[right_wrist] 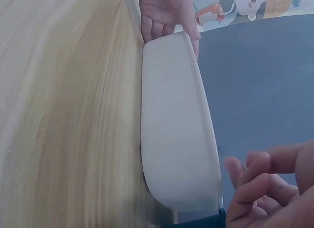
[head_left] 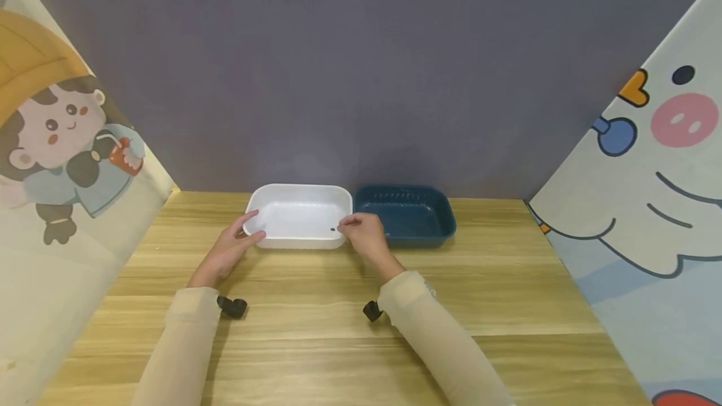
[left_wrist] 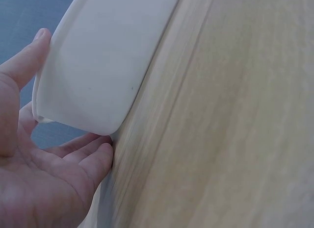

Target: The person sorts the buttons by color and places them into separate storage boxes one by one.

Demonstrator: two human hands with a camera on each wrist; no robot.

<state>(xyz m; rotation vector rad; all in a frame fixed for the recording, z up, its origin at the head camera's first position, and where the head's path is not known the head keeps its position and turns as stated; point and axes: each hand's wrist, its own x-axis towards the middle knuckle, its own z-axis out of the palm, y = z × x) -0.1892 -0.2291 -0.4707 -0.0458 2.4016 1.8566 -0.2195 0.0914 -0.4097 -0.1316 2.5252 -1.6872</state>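
A white basin stands on the wooden table with a small dark speck inside, near its right end. My left hand holds the basin's left end; in the left wrist view, the thumb lies along the rim and other fingers sit low by the base. My right hand is at the white basin's right rim, fingertips close to the speck. Its fingers are bent in the right wrist view; whether something tiny lies between the fingertips is not visible. Beside it is a dark blue basin, partly behind the right hand.
A grey upright panel rises behind both basins. Cartoon-printed panels flank the wooden table on the left and right. Black wrist devices show near both sleeves.
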